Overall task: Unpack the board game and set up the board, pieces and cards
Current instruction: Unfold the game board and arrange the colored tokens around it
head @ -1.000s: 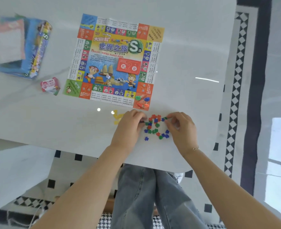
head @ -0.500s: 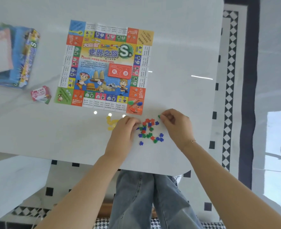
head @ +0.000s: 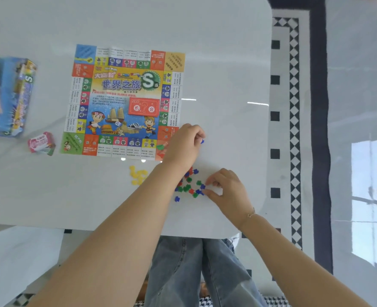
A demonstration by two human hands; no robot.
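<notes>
The paper game board [head: 125, 100] lies unfolded flat on the white table [head: 227, 63]. A red card stack [head: 143, 107] rests on its middle, a white die [head: 118, 123] beside the picture. Below the board's right corner lies a scatter of small red, green and blue pieces [head: 189, 185], with a pile of yellow pieces [head: 137, 175] to their left. My left hand [head: 184, 145] is at the board's lower right corner, fingers pinched on a small blue piece [head: 202, 141]. My right hand [head: 227, 193] rests at the scatter's right edge, fingertips touching the pieces.
The blue game box [head: 12, 96] sits at the table's left edge, a small pink card pack [head: 41, 143] below it. The table's near edge runs just behind my wrists, with my knees in jeans [head: 196, 271] below. A patterned rug border [head: 293, 107] lies to the right.
My left hand has lifted from the scatter of pieces and moved up to the board's lower right corner, carrying a blue piece. My right hand stays at the scatter.
</notes>
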